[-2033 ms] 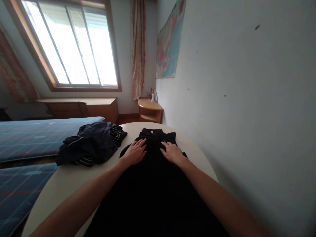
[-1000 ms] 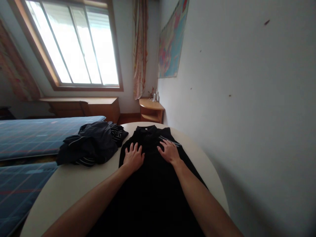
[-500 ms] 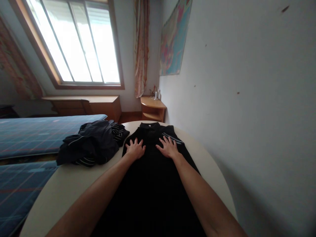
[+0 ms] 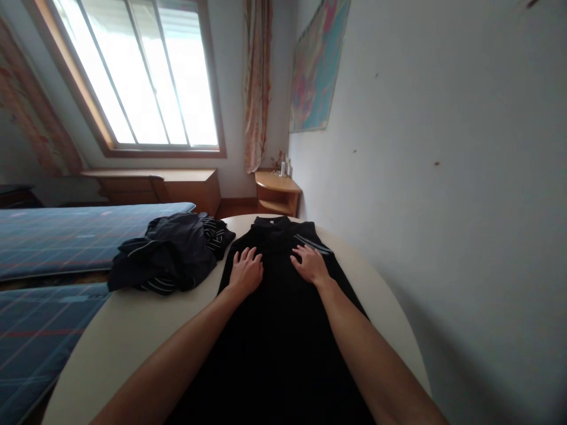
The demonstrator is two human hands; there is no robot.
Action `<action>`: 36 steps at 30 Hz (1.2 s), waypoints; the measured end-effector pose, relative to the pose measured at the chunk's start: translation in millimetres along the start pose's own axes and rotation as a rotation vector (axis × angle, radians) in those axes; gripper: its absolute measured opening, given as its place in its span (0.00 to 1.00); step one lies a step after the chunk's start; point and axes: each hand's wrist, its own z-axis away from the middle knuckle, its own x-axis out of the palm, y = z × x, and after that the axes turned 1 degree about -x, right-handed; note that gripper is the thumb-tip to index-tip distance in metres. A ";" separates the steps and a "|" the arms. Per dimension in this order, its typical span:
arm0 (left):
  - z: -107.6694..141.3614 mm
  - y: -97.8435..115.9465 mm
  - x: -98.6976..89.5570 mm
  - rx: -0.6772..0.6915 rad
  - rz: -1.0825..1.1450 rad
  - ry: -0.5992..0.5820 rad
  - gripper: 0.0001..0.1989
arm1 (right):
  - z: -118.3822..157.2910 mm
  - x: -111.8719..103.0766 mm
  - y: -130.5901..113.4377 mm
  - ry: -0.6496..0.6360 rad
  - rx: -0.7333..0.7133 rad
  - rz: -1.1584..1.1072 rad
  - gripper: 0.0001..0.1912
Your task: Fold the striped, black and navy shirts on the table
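A black collared shirt (image 4: 274, 319) lies spread on the pale round table (image 4: 133, 342), its collar at the far edge. Two light stripes cross it at the upper right. On the left part of the shirt's chest rests my left hand (image 4: 247, 271), palm down with the fingers apart. My right hand (image 4: 310, 264) lies on the other side, just below the stripes, fingers spread and slightly bent. Neither hand grips the fabric. The shirt's lower end runs out of view between my forearms.
A heap of dark clothes (image 4: 177, 254) with striped trim sits on the table's left side. Beyond it are blue plaid mattresses (image 4: 57, 242). A white wall (image 4: 465, 236) runs along the right. A corner shelf (image 4: 277, 182) and a wooden desk (image 4: 190, 177) stand at the back.
My left hand's fingers have drawn closer together. My right hand's fingers are a little less spread. The shirt stays flat, and the whole view has shifted slightly.
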 end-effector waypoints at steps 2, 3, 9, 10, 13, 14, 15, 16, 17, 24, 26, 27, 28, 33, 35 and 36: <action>4.9 -15.3 -5.9 -0.001 -0.075 -0.044 0.21 | 1.8 -0.3 -0.8 -0.003 0.002 0.002 0.25; 7.1 -23.2 -10.1 0.006 -0.104 -0.073 0.22 | 2.6 -0.4 -1.3 -0.005 0.002 0.003 0.26; 22.5 -66.1 -34.6 0.063 -0.172 -0.146 0.26 | 7.2 -0.6 2.5 -0.036 -0.016 0.009 0.26; 25.2 -71.9 -36.7 0.073 -0.192 -0.158 0.26 | 7.9 -0.8 4.8 -0.037 -0.017 0.010 0.26; 31.4 -83.6 -40.3 0.097 -0.232 -0.166 0.27 | 10.0 -2.5 13.1 -0.040 -0.012 0.015 0.26; 32.5 -84.7 -41.2 0.093 -0.239 -0.162 0.27 | 10.6 -3.3 15.8 -0.041 -0.010 0.016 0.26; 33.2 -83.9 -41.9 0.079 -0.247 -0.159 0.28 | 11.3 -4.2 18.4 -0.042 -0.009 0.018 0.26; 33.6 -81.3 -42.5 0.058 -0.256 -0.158 0.28 | 12.0 -5.1 20.6 -0.045 -0.007 0.020 0.26; 33.8 -76.8 -42.7 0.033 -0.268 -0.161 0.28 | 12.8 -6.0 22.7 -0.049 -0.005 0.022 0.26; 45.8 -25.4 -28.8 0.029 -0.079 -0.206 0.26 | 19.8 -12.8 40.1 -0.062 -0.001 0.039 0.26; 52.5 -18.1 -23.4 -0.006 0.021 -0.223 0.29 | 21.8 -15.3 46.8 -0.066 -0.004 0.044 0.26; 55.6 -16.8 -21.5 -0.024 0.048 -0.228 0.30 | 22.7 -16.4 49.6 -0.068 -0.004 0.047 0.26; 58.6 -16.9 -20.2 -0.041 0.060 -0.232 0.30 | 23.6 -17.3 51.7 -0.069 -0.004 0.050 0.26; 71.6 -21.5 -21.1 -0.099 0.022 -0.273 0.33 | 28.2 -18.3 48.9 -0.057 0.013 0.067 0.27; 74.9 -20.1 -24.6 -0.104 -0.003 -0.277 0.33 | 30.8 -17.7 43.7 -0.048 0.028 0.078 0.27; 75.3 -18.6 -27.1 -0.107 -0.016 -0.272 0.33 | 32.2 -17.3 40.9 -0.044 0.032 0.082 0.27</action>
